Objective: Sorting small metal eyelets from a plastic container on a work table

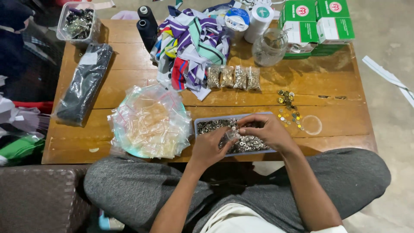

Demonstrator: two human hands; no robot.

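You sit cross-legged at a low wooden table (pixel 129 92) set on a bare concrete floor, grey trousers at the bottom of the view. Your left hand (pixel 208 149) pinches a small clear zip bag (pixel 232 135) between thumb and fingers, just over the near rim of a shallow blue-grey tray (pixel 196 126) full of silver metal eyelets (pixel 252 142). Your right hand (pixel 265 129) hovers over the same tray, fingertips pressed together at the mouth of the bag; whether they hold an eyelet, you cannot tell.

Left of the tray lies a heap of empty clear zip bags (pixel 151 121). To the right, loose brass and silver eyelets (pixel 290 110) are scattered beside a clear round lid (pixel 312 124).

Further back, four small filled bags (pixel 234 77) lie in a row, touching one another. Behind them sit a pile of striped fabric (pixel 192 43), a glass jar (pixel 269 47), and two black thread cones (pixel 146 23). A long dark packet in clear wrap (pixel 84 84) lies at the left, with a clear plastic tub (pixel 77 22) beyond it. Green and white boxes (pixel 317 26) are stacked at the far right corner.
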